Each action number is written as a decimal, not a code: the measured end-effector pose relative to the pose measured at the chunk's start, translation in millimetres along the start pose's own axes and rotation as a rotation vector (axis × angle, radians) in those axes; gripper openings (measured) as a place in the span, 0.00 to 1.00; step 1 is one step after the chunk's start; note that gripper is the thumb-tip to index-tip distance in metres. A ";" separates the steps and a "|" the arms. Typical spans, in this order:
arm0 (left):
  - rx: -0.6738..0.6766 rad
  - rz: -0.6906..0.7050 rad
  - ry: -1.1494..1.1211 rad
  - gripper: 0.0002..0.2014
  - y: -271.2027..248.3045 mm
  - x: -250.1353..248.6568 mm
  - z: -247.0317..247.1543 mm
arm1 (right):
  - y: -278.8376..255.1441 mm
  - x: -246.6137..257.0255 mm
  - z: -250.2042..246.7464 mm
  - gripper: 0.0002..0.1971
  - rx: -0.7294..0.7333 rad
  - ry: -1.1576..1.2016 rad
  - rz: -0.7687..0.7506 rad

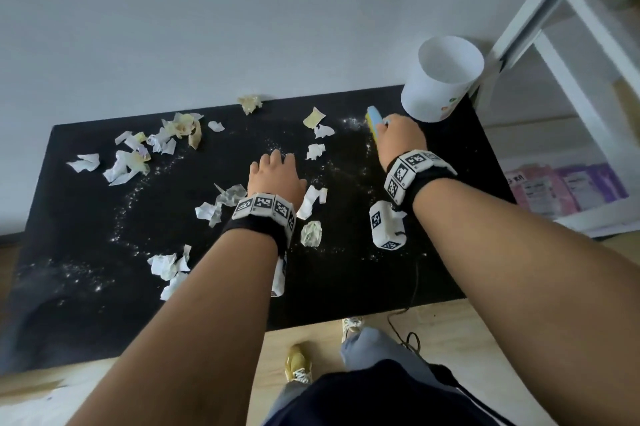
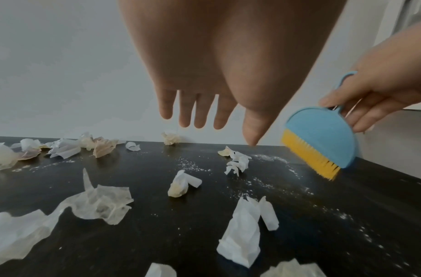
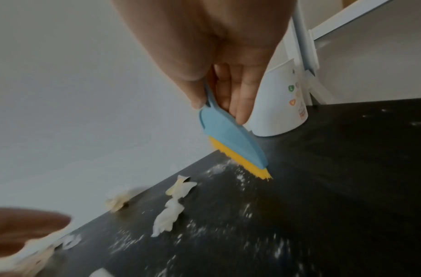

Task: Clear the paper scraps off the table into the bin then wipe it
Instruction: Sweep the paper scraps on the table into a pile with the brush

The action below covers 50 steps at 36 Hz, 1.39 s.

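Right hand (image 1: 401,136) fingers clamped on brush (image 2: 321,142); left hand (image 1: 275,176) fingers apart, empty. Scraps (image 1: 313,233) all round fingers, bin (image 1: 440,79) empty-looking; wipe pending.

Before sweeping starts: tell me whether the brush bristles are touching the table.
Cannot tell. In the right wrist view the yellow bristles meet the black table edge-on; the left wrist view shows no plain contact or gap.

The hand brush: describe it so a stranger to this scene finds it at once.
Start at the black table and go to its far right corner, where a white bin stands against the wall. Just left of the bin, the right hand grips the hand brush. Among pale paper scraps, only it has a blue half-round body and yellow bristles.
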<state>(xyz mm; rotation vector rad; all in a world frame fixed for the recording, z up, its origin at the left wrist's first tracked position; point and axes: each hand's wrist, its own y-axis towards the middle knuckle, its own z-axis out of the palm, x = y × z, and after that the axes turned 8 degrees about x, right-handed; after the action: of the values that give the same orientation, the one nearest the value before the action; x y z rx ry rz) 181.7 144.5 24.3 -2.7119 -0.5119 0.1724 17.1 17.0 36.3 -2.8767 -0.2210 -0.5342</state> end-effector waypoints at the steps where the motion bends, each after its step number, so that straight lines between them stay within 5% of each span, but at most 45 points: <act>1: 0.002 -0.008 -0.001 0.26 4.0 -0.5 -0.1 | 9.6 -2.6 -1.6 0.17 0.010 -0.009 0.027; 9: 0.021 -0.071 -0.042 0.28 25.7 -4.3 4.8 | 46.0 7.0 11.8 0.20 0.228 -0.115 0.052; 17: 0.019 -0.111 -0.046 0.27 34.2 3.7 8.5 | 40.5 35.6 32.0 0.19 0.140 -0.029 -0.143; 22: 0.007 -0.136 -0.055 0.26 40.5 13.4 5.4 | 62.5 44.6 20.0 0.20 0.014 0.011 -0.115; 30: 0.011 -0.153 -0.058 0.26 50.5 26.0 3.0 | 95.6 63.8 35.0 0.19 0.197 -0.064 -0.068; 46: -0.010 -0.118 -0.037 0.23 15.7 40.5 15.3 | 6.1 70.3 56.9 0.15 0.470 0.000 -0.298; 50: -0.003 -0.092 -0.036 0.24 -1.2 43.4 18.1 | -23.4 73.1 52.1 0.19 0.380 0.033 -0.269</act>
<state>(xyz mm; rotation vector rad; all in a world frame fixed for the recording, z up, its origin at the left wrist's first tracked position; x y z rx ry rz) 218.2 167.8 5.9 -2.6863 -0.6468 0.1960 97.8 59.5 19.8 -2.4803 -0.6363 -0.5194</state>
